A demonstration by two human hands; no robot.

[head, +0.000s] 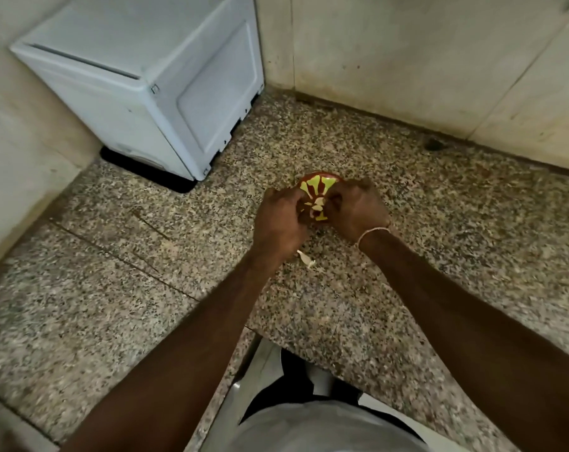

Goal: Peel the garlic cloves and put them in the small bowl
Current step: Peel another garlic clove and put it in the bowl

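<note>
Here you hold both hands together directly above the small bowl (319, 185), a red one with a yellow-green pattern that sits on the speckled stone desk (439, 256), and that placing makes sense: anything you free from the garlic clove (318, 207) should drop straight into the bowl rather than scatter. Your left hand (281, 220) has its fingers curled inward toward the clove, and your right hand (356, 212) mirrors it from the other side, so each grip looks closed on the same pale clove pinched between the fingertips. The exact contact is partly hidden behind your knuckles, so which fingers do the pulling cannot be told. The two-handed pinch suggests one side steadies while the other tears at the skin. A loose scrap of garlic skin (306, 258) lies on the desk near your left wrist, apart from the bowl. Whether peeled cloves already rest in the bowl is hard to say, since your hands cover much of it. A white appliance (139, 93) stands well apart at the back left corner.
</note>
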